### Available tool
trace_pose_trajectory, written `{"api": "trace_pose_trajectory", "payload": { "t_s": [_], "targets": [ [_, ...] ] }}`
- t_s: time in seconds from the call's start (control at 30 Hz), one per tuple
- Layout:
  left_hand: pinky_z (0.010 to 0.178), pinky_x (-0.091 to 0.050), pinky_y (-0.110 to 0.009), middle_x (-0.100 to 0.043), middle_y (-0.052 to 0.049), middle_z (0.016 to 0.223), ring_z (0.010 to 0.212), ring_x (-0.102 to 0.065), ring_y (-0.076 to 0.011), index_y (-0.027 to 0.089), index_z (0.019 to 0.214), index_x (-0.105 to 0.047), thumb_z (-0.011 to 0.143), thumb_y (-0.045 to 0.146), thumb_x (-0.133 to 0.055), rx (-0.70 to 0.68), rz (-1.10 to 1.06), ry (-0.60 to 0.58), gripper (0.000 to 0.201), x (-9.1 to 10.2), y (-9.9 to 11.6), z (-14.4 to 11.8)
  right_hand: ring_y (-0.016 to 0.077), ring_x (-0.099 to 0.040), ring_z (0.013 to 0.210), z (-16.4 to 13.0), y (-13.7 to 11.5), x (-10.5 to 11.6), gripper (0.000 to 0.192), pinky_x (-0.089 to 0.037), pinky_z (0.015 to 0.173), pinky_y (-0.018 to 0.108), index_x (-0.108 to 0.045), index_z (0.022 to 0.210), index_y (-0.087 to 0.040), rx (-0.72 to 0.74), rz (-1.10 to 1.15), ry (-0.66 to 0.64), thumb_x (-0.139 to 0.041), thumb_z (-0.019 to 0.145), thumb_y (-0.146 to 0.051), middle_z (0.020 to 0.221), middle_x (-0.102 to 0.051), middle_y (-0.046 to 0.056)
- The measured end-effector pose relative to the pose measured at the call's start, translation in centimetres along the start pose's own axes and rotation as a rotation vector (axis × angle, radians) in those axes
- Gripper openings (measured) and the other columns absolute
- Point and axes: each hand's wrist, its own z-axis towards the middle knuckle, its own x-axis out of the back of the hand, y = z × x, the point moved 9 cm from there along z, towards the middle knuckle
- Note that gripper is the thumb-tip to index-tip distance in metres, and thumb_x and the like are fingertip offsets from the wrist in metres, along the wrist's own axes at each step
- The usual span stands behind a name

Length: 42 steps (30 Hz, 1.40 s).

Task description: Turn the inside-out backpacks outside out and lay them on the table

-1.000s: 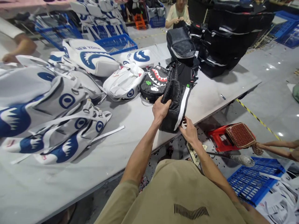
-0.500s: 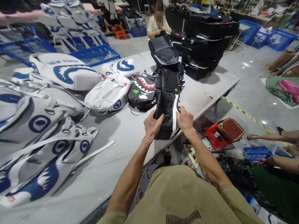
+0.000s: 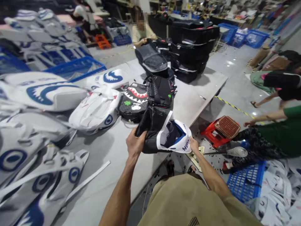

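A black backpack [image 3: 154, 124] with a white and blue lining lies at the near edge of the grey table [image 3: 195, 97]. My left hand [image 3: 135, 145] grips its black left side. My right hand [image 3: 193, 145] holds the white rim of its lining [image 3: 175, 138], which is pulled out and open toward me. Just behind it stand a black bag with green tags [image 3: 161, 92] and a shark-mouth backpack [image 3: 134, 100].
White and blue shark backpacks [image 3: 94, 110] cover the table's left side. Black bags [image 3: 190, 47] are stacked at the far end, where a seated person [image 3: 141, 31] works. To the right, a person in green [image 3: 279, 131] crouches by a red stool [image 3: 221, 131] and blue crate [image 3: 246, 180].
The bag stood folded and shut between my hands; now its white and blue inside is pulled open toward me. My view has swung right, showing the crouching people.
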Motion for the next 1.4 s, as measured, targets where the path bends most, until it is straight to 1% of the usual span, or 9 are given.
{"api": "trace_pose_trajectory", "payload": {
  "t_s": [0.1, 0.23, 0.43, 0.6, 0.77, 0.87, 1.03, 1.17, 1.4],
  "targets": [
    [0.086, -0.057, -0.040, -0.086, -0.010, 0.101, 0.102, -0.076, -0.0352, 0.021, 0.104, -0.083, 0.079, 0.071, -0.072, 0.000, 0.015, -0.159, 0.057, -3.2, 2.1, 0.2, 0.0283, -0.076, 0.094, 1.1, 1.2, 1.8, 0.062, -0.054, 0.080, 0.031, -0.083, 0.105, -0.013, -0.026, 0.076, 0.082, -0.040, 0.116, -0.056, 0.093, -0.083, 0.017],
    [0.083, -0.059, -0.044, -0.087, -0.013, 0.099, 0.103, -0.078, -0.0413, 0.018, 0.103, -0.084, 0.068, 0.080, -0.075, -0.043, -0.001, -0.343, 0.072, -6.7, 5.2, 0.6, 0.0283, -0.069, 0.133, 0.4, 0.4, 9.0, 0.045, -0.053, 0.114, 0.039, -0.068, 0.149, -0.015, 0.043, 0.148, 0.318, -0.062, 0.108, -0.034, 0.140, -0.076, 0.018],
    [0.088, -0.067, -0.045, -0.089, -0.012, 0.108, 0.104, -0.082, -0.0399, 0.018, 0.109, -0.086, 0.068, 0.076, -0.086, -0.188, -0.143, -0.732, 0.072, -11.5, 14.5, -1.8, 0.0309, -0.040, 0.165, -12.5, -9.5, 18.8, 0.083, -0.041, 0.135, 0.053, -0.041, 0.175, -0.022, 0.919, -0.133, 0.716, -0.074, 0.105, -0.054, 0.173, -0.049, 0.019],
    [0.080, -0.066, -0.038, -0.089, -0.008, 0.103, 0.096, -0.081, -0.0338, 0.016, 0.116, -0.085, 0.076, 0.067, -0.090, -0.364, -0.118, -1.287, 0.066, -17.2, 22.8, -6.9, 0.0258, -0.050, 0.158, -20.0, -10.6, 22.2, 0.041, -0.039, 0.136, 0.048, -0.070, 0.150, -0.029, 1.204, -0.371, 0.923, -0.067, 0.111, -0.041, 0.155, -0.070, 0.008],
    [0.095, -0.062, -0.040, -0.087, -0.011, 0.118, 0.108, -0.079, -0.0324, 0.017, 0.124, -0.083, 0.086, 0.069, -0.082, -0.490, -0.175, -1.577, 0.065, -24.4, 26.7, -13.4, 0.0189, -0.075, 0.100, -21.5, -4.3, 24.1, 0.042, -0.057, 0.099, 0.034, -0.081, 0.118, -0.019, 0.942, -0.292, 0.999, -0.048, 0.119, -0.046, 0.105, -0.084, 0.007],
    [0.110, -0.058, -0.045, -0.080, -0.013, 0.138, 0.128, -0.073, -0.0330, 0.021, 0.146, -0.073, 0.098, 0.072, -0.069, -0.646, -0.274, -1.413, 0.070, -26.7, 26.9, -17.1, 0.0192, -0.074, 0.086, -22.7, 1.7, 23.7, 0.061, -0.053, 0.079, 0.032, -0.082, 0.111, -0.019, 0.628, -0.297, 0.974, -0.037, 0.119, -0.058, 0.095, -0.083, 0.009],
    [0.137, -0.030, -0.067, -0.042, -0.020, 0.180, 0.169, -0.037, -0.0434, 0.029, 0.174, -0.044, 0.091, 0.069, -0.082, -1.057, -0.327, -1.165, 0.100, -27.0, 24.2, -25.9, 0.0225, -0.076, 0.084, -25.8, 11.6, 23.8, 0.042, -0.050, 0.074, 0.034, -0.085, 0.103, -0.023, 0.157, -0.229, 0.999, -0.048, 0.117, -0.038, 0.093, -0.084, 0.011],
    [0.139, -0.022, -0.073, -0.033, -0.024, 0.184, 0.175, -0.023, -0.0437, 0.024, 0.181, -0.027, 0.098, 0.037, -0.075, -1.334, -0.315, -1.079, 0.097, -30.3, 23.2, -31.4, 0.0230, -0.076, 0.081, -25.4, 16.8, 25.6, 0.034, -0.046, 0.072, 0.033, -0.083, 0.095, -0.025, -0.037, -0.139, 1.016, -0.056, 0.112, -0.035, 0.085, -0.082, 0.011],
    [0.138, -0.037, -0.056, -0.065, -0.011, 0.166, 0.159, -0.056, -0.0335, 0.029, 0.169, -0.054, 0.105, 0.026, -0.048, -1.040, -0.321, -1.225, 0.065, -43.1, 25.9, -31.2, 0.0174, -0.060, 0.067, -16.3, 23.2, 29.1, 0.035, -0.033, 0.067, 0.029, -0.073, 0.075, -0.022, -0.177, 0.200, 0.622, -0.067, 0.105, -0.040, 0.069, -0.070, 0.003]
  ]
}}
